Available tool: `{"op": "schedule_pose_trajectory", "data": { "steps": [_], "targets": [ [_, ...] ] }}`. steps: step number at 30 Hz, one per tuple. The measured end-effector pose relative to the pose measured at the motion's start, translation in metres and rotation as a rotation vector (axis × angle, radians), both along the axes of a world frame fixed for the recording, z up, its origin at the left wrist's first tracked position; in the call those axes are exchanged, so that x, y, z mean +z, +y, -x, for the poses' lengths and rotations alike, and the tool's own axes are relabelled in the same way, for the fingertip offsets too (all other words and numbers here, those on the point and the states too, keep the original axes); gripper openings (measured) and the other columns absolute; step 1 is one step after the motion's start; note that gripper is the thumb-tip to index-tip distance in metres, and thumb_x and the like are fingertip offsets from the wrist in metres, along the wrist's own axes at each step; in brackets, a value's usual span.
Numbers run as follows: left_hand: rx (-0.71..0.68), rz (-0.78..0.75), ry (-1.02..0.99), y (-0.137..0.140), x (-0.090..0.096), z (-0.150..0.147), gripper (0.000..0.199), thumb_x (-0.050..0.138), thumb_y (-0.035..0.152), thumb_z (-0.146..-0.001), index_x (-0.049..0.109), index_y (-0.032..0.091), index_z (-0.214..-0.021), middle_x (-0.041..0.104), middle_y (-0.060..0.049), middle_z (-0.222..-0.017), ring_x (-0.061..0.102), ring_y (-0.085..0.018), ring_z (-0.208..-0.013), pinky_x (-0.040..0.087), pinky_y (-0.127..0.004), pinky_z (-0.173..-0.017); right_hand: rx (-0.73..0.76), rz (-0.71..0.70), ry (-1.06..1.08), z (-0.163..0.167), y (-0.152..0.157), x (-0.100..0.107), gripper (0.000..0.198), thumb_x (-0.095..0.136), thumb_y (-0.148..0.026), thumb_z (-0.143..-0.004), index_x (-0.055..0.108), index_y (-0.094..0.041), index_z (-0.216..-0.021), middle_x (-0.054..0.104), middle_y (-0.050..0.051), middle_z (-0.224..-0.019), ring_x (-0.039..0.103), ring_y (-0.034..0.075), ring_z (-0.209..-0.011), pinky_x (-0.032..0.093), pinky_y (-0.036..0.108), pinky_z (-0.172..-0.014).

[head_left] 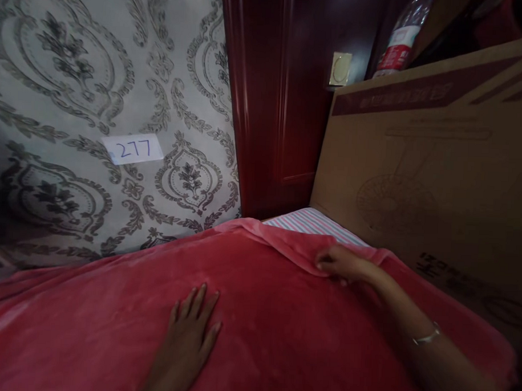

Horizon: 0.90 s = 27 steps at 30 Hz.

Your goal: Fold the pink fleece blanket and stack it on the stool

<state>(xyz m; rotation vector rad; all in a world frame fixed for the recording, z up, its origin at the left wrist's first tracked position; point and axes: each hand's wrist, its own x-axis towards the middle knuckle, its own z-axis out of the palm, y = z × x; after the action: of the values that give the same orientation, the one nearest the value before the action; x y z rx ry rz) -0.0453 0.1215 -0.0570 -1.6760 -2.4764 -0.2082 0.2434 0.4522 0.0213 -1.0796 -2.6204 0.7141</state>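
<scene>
A red plush blanket (256, 326) is spread across the bed. My left hand (187, 335) lies flat on it near the bottom middle, fingers stretched out. Farther right, my right hand (342, 262) pinches the blanket's far edge, where it is folded over on itself. Beyond that fold shows a strip of striped sheet (314, 222) in pink, white and blue. A thin bracelet (427, 336) circles my right wrist area.
A large cardboard box (416, 166) stands along the right side, with a plastic bottle (398, 49) on or behind its top. Dark red wood panelling (273, 104) and patterned wallpaper (75, 115) rise behind the bed. A paper marked 277 (134, 149) is on the wallpaper.
</scene>
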Motion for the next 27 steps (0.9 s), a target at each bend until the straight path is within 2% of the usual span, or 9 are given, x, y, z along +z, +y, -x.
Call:
{"op": "schedule_pose_trajectory", "data": {
  "steps": [2,4,6,10,14,19,22,25,27],
  "targets": [
    [0.003,0.004,0.009,0.001,0.001,0.0,0.055,0.038,0.048,-0.1,0.044,0.032,-0.152,0.033,-0.007,-0.164,0.032,-0.032,-0.151,0.026,-0.061,-0.119,-0.073,-0.028,0.137,-0.008,-0.002,0.005,0.024,0.052,-0.03,-0.088,0.073,-0.021,-0.082,0.07,0.003,-0.07,0.064,0.017,-0.059,0.046,0.026,-0.057],
    [0.004,0.02,0.017,0.001,0.004,-0.001,0.055,0.038,0.049,-0.1,0.044,0.032,-0.152,0.033,-0.007,-0.164,0.031,-0.032,-0.151,0.027,-0.061,-0.119,-0.272,-0.213,0.222,-0.009,0.003,0.011,0.029,0.048,-0.031,-0.091,0.075,-0.022,-0.097,0.076,0.006,-0.087,0.069,0.02,-0.076,0.048,0.028,-0.066],
    [0.002,0.041,0.021,0.002,0.006,-0.001,0.056,0.037,0.048,-0.1,0.044,0.031,-0.152,0.034,-0.008,-0.164,0.032,-0.032,-0.151,0.028,-0.061,-0.118,-0.429,-0.29,0.136,-0.005,0.011,0.015,0.033,0.048,-0.033,-0.094,0.073,-0.021,-0.111,0.077,0.01,-0.103,0.07,0.024,-0.091,0.048,0.031,-0.073],
    [0.004,0.049,0.023,0.002,0.008,-0.002,0.055,0.036,0.045,-0.1,0.045,0.03,-0.152,0.036,-0.009,-0.162,0.035,-0.033,-0.149,0.03,-0.061,-0.118,-0.478,-0.151,-0.163,0.007,0.019,0.004,0.038,0.053,-0.044,-0.095,0.071,-0.015,-0.111,0.075,0.018,-0.108,0.07,0.031,-0.1,0.049,0.035,-0.078],
    [0.0,0.043,0.023,0.003,0.01,-0.003,0.055,0.036,0.045,-0.1,0.046,0.03,-0.151,0.036,-0.009,-0.163,0.033,-0.033,-0.15,0.029,-0.061,-0.118,-0.535,-0.127,-0.131,0.006,0.022,-0.021,0.054,0.061,-0.047,-0.09,0.061,-0.012,-0.13,0.072,0.022,-0.116,0.069,0.035,-0.105,0.05,0.042,-0.084],
    [0.022,0.093,0.01,0.004,0.016,-0.006,0.055,0.035,0.044,-0.1,0.045,0.029,-0.152,0.034,-0.009,-0.163,0.032,-0.033,-0.151,0.028,-0.06,-0.118,-0.404,-0.116,0.116,0.015,0.033,-0.021,0.042,0.06,-0.022,-0.083,0.066,-0.018,-0.125,0.076,0.01,-0.108,0.069,0.026,-0.102,0.05,0.034,-0.088],
    [0.028,0.1,0.004,0.004,0.018,-0.008,0.056,0.036,0.044,-0.099,0.044,0.028,-0.152,0.033,-0.009,-0.164,0.032,-0.032,-0.151,0.027,-0.061,-0.119,-0.392,-0.169,0.24,0.027,0.031,0.004,0.043,0.042,-0.014,-0.087,0.067,-0.017,-0.122,0.074,0.009,-0.116,0.065,0.022,-0.112,0.049,0.032,-0.095],
    [0.031,0.114,-0.002,0.004,0.019,-0.009,0.056,0.036,0.043,-0.099,0.044,0.027,-0.153,0.032,-0.009,-0.164,0.031,-0.032,-0.151,0.026,-0.061,-0.12,-0.405,-0.37,0.529,0.032,0.011,0.035,0.048,0.031,-0.015,-0.092,0.065,-0.016,-0.126,0.065,0.013,-0.132,0.053,0.024,-0.13,0.042,0.038,-0.106],
    [0.03,0.113,-0.007,0.004,0.02,-0.01,0.056,0.036,0.043,-0.099,0.044,0.028,-0.152,0.032,-0.009,-0.164,0.03,-0.032,-0.151,0.026,-0.061,-0.119,-0.17,-0.429,0.648,0.03,-0.015,0.045,0.04,0.037,-0.016,-0.091,0.071,-0.021,-0.112,0.068,0.011,-0.123,0.056,0.025,-0.125,0.043,0.04,-0.106]
  ]
}}
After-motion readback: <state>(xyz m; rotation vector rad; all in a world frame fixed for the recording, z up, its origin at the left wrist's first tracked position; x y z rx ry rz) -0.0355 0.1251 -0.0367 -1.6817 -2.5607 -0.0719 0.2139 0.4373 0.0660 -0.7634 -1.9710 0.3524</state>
